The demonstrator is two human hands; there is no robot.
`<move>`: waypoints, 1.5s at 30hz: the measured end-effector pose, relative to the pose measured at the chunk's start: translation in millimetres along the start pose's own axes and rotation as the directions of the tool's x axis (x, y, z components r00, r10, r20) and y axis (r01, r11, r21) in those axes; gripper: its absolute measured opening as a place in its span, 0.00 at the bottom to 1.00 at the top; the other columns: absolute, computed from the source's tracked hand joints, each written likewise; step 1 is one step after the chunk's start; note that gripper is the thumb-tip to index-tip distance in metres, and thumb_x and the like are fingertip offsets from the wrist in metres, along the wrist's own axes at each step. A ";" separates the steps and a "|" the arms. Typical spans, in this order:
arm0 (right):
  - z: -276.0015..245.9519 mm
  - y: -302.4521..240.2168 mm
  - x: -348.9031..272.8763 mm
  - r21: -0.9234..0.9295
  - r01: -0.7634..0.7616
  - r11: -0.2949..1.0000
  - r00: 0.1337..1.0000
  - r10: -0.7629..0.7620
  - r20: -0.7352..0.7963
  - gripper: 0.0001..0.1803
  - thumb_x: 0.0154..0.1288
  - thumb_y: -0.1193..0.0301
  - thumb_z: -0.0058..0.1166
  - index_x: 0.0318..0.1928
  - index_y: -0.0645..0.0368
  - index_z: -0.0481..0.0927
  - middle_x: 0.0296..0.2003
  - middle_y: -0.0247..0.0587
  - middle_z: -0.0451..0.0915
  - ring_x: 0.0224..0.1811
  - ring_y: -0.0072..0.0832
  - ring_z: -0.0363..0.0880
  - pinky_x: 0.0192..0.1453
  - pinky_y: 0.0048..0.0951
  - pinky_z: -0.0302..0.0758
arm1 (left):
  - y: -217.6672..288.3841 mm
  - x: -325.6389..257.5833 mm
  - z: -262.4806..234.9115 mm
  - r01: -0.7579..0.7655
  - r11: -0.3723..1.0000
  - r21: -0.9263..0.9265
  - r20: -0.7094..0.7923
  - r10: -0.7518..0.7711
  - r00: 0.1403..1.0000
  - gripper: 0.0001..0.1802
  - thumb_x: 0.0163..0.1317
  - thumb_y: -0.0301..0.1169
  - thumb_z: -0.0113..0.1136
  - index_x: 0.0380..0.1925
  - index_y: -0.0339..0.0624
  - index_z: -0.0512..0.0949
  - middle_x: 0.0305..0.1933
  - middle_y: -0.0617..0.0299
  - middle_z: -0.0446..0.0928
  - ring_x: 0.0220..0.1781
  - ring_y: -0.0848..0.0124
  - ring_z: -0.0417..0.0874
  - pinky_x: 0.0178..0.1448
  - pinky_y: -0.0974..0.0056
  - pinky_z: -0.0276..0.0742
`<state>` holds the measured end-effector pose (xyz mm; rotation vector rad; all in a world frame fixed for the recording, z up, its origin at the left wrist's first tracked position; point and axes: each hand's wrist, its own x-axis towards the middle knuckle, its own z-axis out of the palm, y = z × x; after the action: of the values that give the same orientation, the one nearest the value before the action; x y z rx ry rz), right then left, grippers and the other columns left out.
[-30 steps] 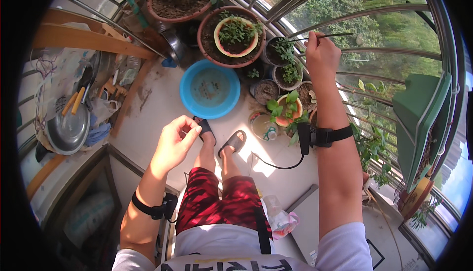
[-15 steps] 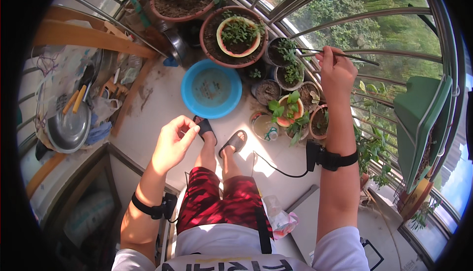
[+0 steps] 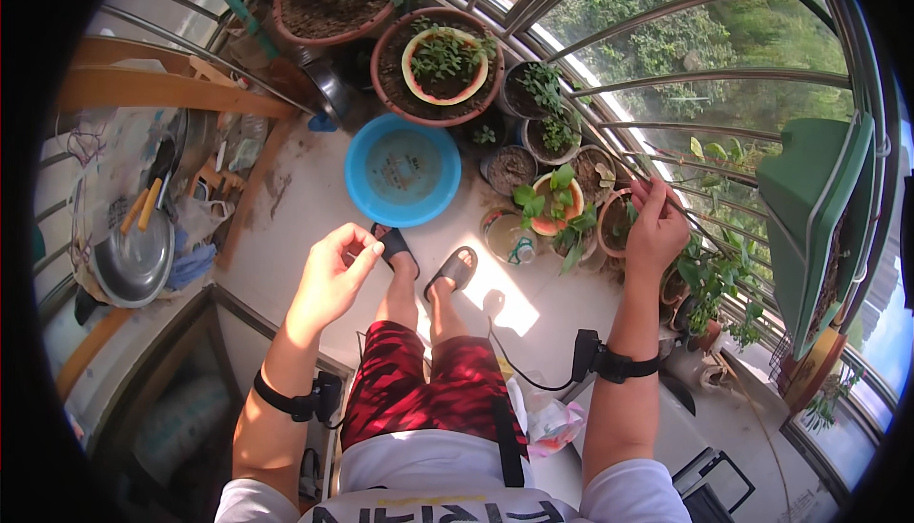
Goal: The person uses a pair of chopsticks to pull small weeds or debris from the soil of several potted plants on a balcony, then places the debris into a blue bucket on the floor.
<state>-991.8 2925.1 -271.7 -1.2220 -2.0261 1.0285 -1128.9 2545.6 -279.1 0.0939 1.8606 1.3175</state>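
My right hand (image 3: 657, 228) is closed around a thin dark stick (image 3: 678, 205), which slants down to the right across the window bars. Close by, to its left, stands a small round pot (image 3: 614, 223) with a seedling in it. My left hand (image 3: 333, 274) hovers over the floor, in front of the blue basin (image 3: 358, 195). Its thumb and forefinger press together in a pinch. Anything between those fingertips is too small to make out. A leafy plant in a pale-rimmed pot (image 3: 574, 201) sits among several other pots left of my right hand.
Large brown pots (image 3: 381, 76) with soil and plants line the back. Metal window bars (image 3: 705, 76) run along the right, beside a green planter (image 3: 814, 209). A wooden rack (image 3: 181, 85) with a metal pan (image 3: 138, 266) stands left. A cable (image 3: 533, 382) hangs near my right forearm.
My right hand has come down and nearer with the stick, which has tilted more steeply. My left hand has stayed in its pinch. The view has shifted slightly.
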 end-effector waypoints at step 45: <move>-21.3 23.9 -8.4 -0.031 0.172 0.985 0.984 -0.171 0.049 0.12 0.79 0.74 0.53 0.47 0.73 0.84 0.38 0.49 0.89 0.42 0.31 0.91 0.46 0.28 0.89 | 4.3 -7.8 37.0 -0.022 0.995 0.099 0.003 0.022 1.000 0.08 0.71 0.30 0.65 0.35 0.38 0.79 0.29 0.69 0.78 0.31 0.82 0.75 0.37 0.72 0.72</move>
<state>-960.5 2931.4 -280.3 -1.0283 -2.1512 0.9500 -1101.1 2571.4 -274.9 0.1675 1.9280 1.2397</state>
